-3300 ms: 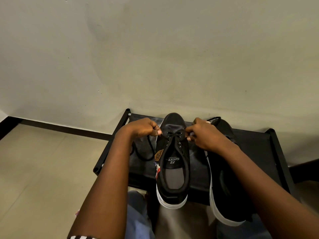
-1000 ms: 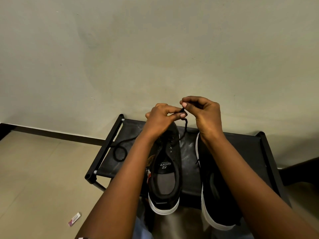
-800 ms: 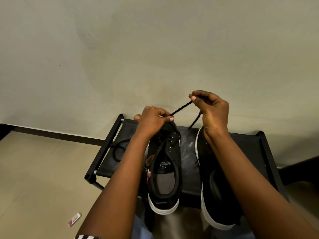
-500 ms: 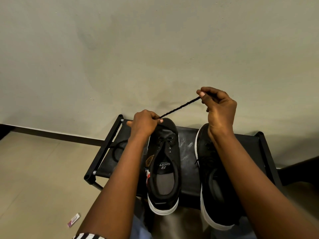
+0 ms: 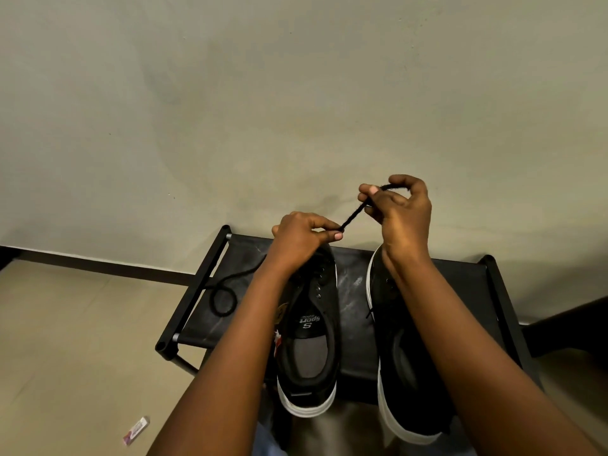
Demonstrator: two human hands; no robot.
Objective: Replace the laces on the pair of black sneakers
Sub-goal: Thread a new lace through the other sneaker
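Both hands are up over the toe end of the shoes, and there's a black lace (image 5: 353, 216) stretched taut between them. The left hand (image 5: 301, 240) has its fingers curled in, pinching the lower end of that lace between thumb and forefinger, right above the toe of the left sneaker (image 5: 311, 327). The right hand (image 5: 403, 209) sits higher and nearer the wall, fingers bent, thumb and forefinger nipping the upper end, with a bit of lace looping over the knuckles. Where the lace runs after that, I can't make out; the palm hides it. The left sneaker lies open, its eyelets showing bare, a grey insole and a printed tongue label visible, the toe covered by the hand. The right sneaker (image 5: 399, 373) sits just beside it, mostly buried under the right forearm, so its lacing is hard to read. Both rest on a black rack (image 5: 358, 291), heels hanging over the near edge. Another dark lace (image 5: 227, 296) curls in a loop on the rack's left side, partly behind the left arm. Down on the floor (image 5: 65, 340), a small wrapper (image 5: 136, 435), too blurred to read.
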